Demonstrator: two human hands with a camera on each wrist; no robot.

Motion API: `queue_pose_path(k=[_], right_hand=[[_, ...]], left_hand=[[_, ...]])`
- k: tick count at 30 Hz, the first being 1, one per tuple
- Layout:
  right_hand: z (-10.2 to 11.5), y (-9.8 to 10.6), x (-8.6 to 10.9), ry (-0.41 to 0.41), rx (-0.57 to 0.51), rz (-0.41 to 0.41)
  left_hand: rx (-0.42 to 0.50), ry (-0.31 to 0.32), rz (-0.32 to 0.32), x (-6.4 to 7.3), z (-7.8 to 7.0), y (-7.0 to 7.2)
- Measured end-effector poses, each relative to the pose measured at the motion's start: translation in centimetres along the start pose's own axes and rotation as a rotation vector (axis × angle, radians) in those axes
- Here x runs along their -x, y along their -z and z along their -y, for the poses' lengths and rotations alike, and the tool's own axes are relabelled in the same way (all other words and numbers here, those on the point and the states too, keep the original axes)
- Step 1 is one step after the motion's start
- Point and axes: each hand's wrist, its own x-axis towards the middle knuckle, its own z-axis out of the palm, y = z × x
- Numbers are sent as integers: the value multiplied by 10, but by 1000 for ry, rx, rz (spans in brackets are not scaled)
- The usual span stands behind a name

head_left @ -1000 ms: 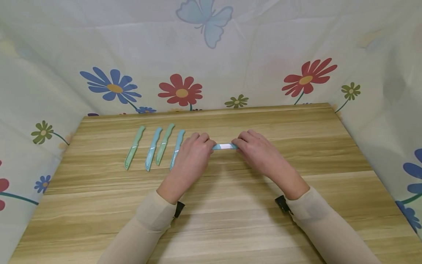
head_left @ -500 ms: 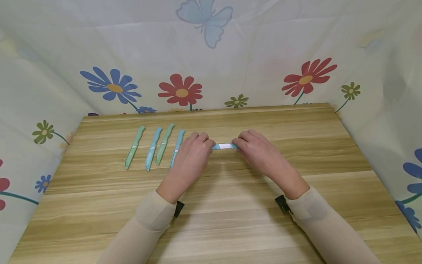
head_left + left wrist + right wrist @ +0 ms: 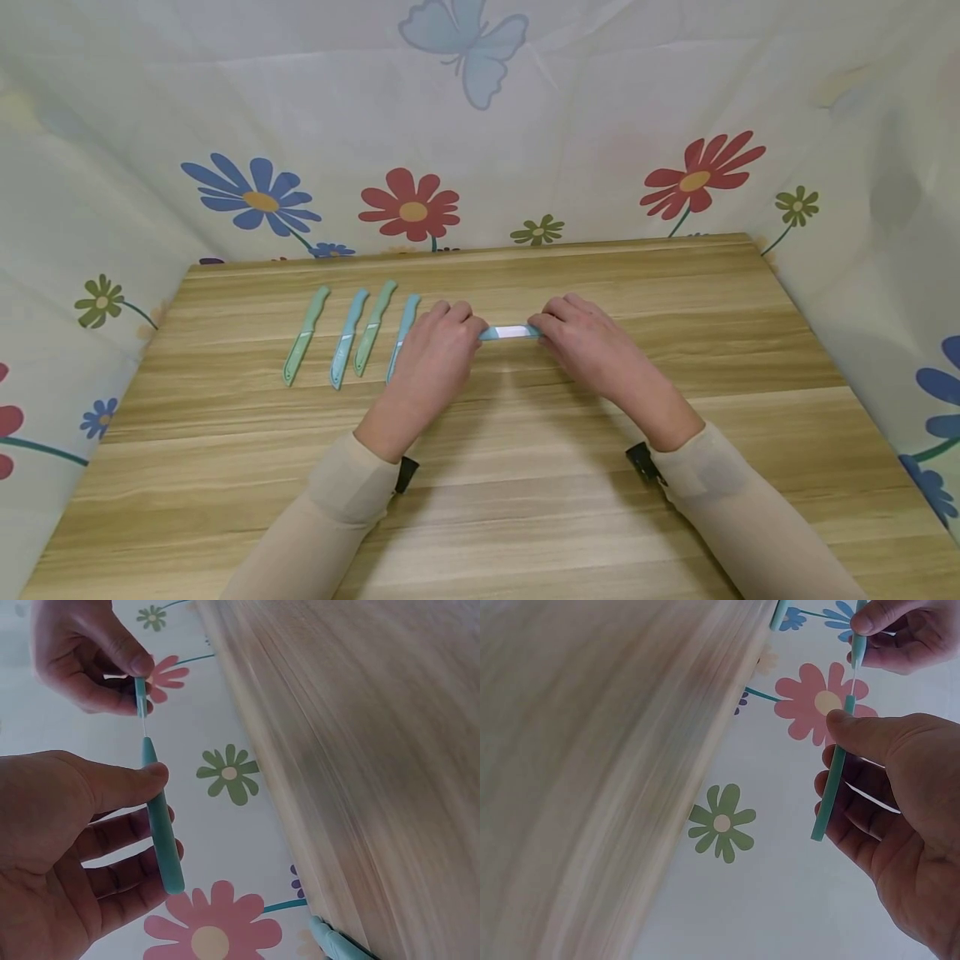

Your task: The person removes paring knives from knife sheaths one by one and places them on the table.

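A blue paring knife with a white blade (image 3: 513,332) is held level above the table, partly out of its blue sheath. My left hand (image 3: 438,354) pinches the knife's handle (image 3: 163,840) between thumb and fingers. On the other side, my right hand (image 3: 592,350) grips the sheath (image 3: 829,795). A short stretch of blade shows between the two hands; the tip is hidden inside the sheath. Close to the left hand lies another blue knife (image 3: 409,317), its lower part covered by that hand.
Left of the hands, a green knife (image 3: 306,333), a blue knife (image 3: 349,337) and a second green knife (image 3: 375,327) lie slanted in their sheaths on the wooden table (image 3: 510,517). A flower-printed curtain (image 3: 585,125) stands behind the table and at both sides.
My left hand has shifted very slightly left with the handle, and a little more white blade shows. The right hand stays almost still. The knives on the table have not moved.
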Motion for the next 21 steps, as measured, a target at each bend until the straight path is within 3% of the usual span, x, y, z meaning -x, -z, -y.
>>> queue_pose_path(k=[21], right_hand=[[-1,1,0,7,2,-8]], left_hand=[[-2,12,8,1,1,2]])
